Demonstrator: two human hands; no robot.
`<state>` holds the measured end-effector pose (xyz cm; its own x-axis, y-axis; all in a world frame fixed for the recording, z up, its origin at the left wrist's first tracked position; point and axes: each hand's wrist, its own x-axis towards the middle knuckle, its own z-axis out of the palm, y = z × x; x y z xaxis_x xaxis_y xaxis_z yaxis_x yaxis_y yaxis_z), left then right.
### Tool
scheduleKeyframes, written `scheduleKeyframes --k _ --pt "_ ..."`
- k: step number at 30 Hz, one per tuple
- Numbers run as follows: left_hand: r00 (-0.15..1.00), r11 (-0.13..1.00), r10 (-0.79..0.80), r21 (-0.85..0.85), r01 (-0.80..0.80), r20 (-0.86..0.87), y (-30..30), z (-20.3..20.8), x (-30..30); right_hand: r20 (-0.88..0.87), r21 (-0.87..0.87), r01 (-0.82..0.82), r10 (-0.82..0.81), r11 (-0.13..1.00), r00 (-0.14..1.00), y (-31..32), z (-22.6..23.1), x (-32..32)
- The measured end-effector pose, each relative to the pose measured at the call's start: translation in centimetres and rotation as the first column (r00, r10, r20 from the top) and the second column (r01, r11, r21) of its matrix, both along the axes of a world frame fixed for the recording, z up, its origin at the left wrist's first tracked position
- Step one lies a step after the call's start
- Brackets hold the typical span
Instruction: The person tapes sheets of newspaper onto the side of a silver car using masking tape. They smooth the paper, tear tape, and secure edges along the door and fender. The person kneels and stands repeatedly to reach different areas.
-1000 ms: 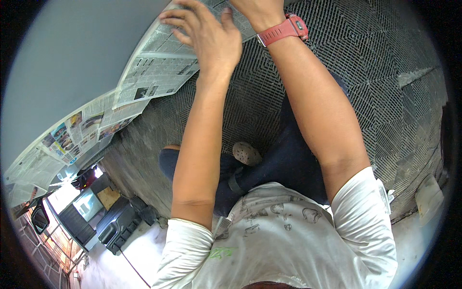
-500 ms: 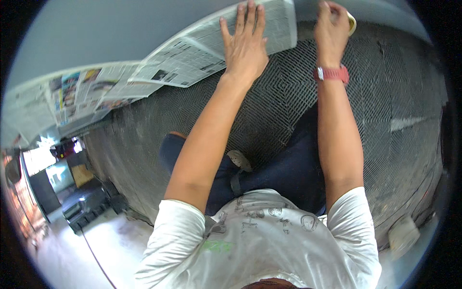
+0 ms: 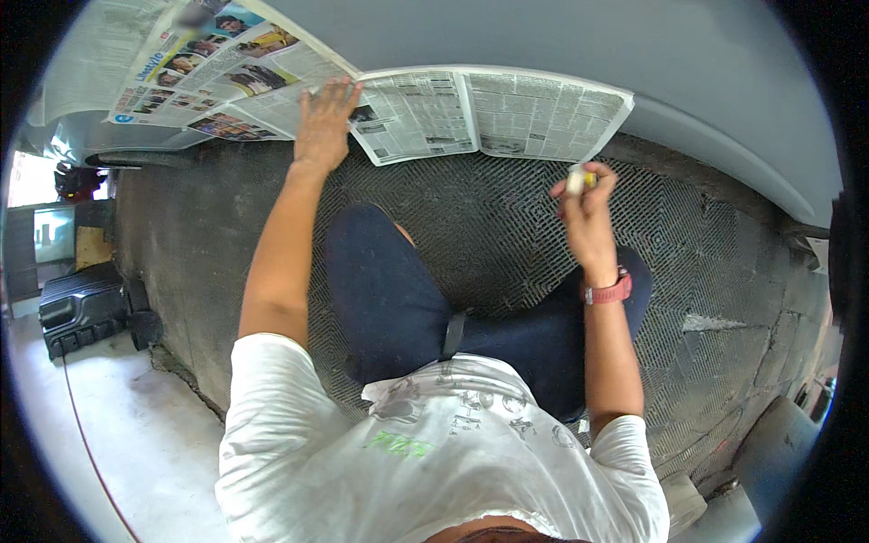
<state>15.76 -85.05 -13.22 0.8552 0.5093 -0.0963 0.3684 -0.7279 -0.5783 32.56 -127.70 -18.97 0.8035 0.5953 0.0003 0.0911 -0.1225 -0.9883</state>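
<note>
My left hand (image 3: 324, 127) lies with fingers stretched on the newspaper, where two sheets meet. To its right a printed newspaper sheet (image 3: 534, 113) hangs along the lower part of a smooth grey panel (image 3: 507, 36). On its left is another newspaper sheet (image 3: 213, 77) with coloured pictures. A little below the right sheet's lower edge, my right hand (image 3: 590, 222), with a red watch (image 3: 611, 290) at the wrist, holds up a small whitish and yellow roll of tape (image 3: 576, 181) in its fingers. The roll is somewhat blurred and apart from the paper.
Dark ridged matting (image 3: 489, 217) covers the floor around my bent legs (image 3: 385, 290). A black ribbed plastic case (image 3: 83, 308) stands at the far left, by a pale floor (image 3: 127, 407) with a cable on it. A grey object (image 3: 783, 452) lies at the lower right.
My view has swung to the left. My left hand has moved left along the newspaper to the seam between sheets. The right hand has drawn back from the panel with the tape roll.
</note>
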Motion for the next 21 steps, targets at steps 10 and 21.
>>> scheduleKeyframes --k 10,21 --pt "0.659 0.182 0.604 -0.883 0.433 0.448 -11.5 0.3 -5.3 -0.228 0.157 -0.411 0.438 0.898 0.869 4.3 3.6 -8.4" --pt "0.565 0.231 0.649 -0.840 0.492 0.509 -18.8 0.6 -5.6 -0.322 0.210 -0.525 0.565 0.825 0.760 5.4 4.1 -10.5"
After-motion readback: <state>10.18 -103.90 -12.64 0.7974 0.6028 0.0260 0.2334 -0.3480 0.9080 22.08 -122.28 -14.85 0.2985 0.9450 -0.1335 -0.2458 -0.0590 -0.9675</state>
